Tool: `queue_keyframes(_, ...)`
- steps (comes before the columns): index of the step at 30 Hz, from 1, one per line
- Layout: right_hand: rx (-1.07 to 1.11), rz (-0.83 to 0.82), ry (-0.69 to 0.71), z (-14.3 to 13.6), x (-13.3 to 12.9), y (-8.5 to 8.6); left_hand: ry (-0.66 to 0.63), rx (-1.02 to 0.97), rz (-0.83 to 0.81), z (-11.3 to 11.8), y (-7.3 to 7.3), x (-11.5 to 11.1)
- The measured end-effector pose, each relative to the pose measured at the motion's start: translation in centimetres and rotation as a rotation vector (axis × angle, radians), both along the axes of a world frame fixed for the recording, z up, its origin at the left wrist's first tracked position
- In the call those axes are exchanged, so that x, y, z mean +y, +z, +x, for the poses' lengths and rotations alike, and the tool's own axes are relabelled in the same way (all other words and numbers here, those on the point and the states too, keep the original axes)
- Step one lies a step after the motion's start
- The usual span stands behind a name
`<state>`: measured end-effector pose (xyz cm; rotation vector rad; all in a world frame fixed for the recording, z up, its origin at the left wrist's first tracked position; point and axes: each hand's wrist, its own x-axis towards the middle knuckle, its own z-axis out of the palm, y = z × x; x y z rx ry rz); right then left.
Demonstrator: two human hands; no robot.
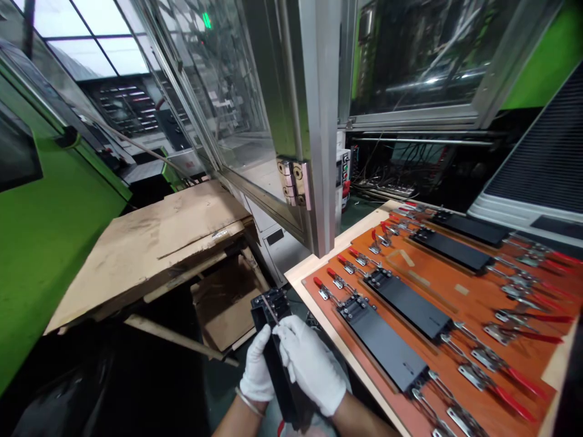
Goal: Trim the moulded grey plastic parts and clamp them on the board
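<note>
A long black part (283, 394) is held upright at a slant near the bottom centre, its far end full of small fittings. My left hand (257, 368), in a white glove, wraps round its left side. Over its right side lies my right hand (310, 363), also gloved in white, with the fingers pinched on a thin metal rod (269, 309) that points at the fittings. The lower end of the part is partly hidden by my right hand.
An orange board (455, 303) at the right carries several dark panels (382, 343) with red-handled toggle clamps (505, 394). A cardboard-topped table (150, 237) stands at the left. A metal-framed door (319, 121) hangs open ahead, its lower corner close to the board.
</note>
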<state>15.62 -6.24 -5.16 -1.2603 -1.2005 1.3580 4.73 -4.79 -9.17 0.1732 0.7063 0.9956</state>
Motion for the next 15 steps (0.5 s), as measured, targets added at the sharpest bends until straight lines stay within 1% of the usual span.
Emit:
queue_keyframes(3, 0.007, 0.037, 0.025, 0.3, -0.1, -0.6, -0.005, -0.023, -0.01, 0.1, -0.3, -0.2)
queue_keyframes(5, 0.046, 0.047, 0.028, 0.4, -0.1, -1.4, -0.009, -0.045, -0.005, 0.0, -0.8, -0.4)
queue_keyframes(9, 0.198, -0.026, -0.06, 0.3, 0.2, -3.1, 0.028, -0.008, 0.021, -0.6, -1.7, -0.6)
queue_keyframes(11, 0.161, -0.01, -0.062, 0.2, 0.2, -3.3, 0.022, 0.0, 0.022, -0.8, -1.8, -0.6)
queue_keyframes(13, 0.072, 0.032, -0.01, 0.1, 0.2, -2.9, -0.008, -0.018, 0.033, -0.9, -1.7, -0.6)
queue_keyframes(15, 0.048, -0.001, 0.02, 0.1, 0.2, -2.4, -0.026, -0.045, 0.056, -0.9, -1.4, -0.6)
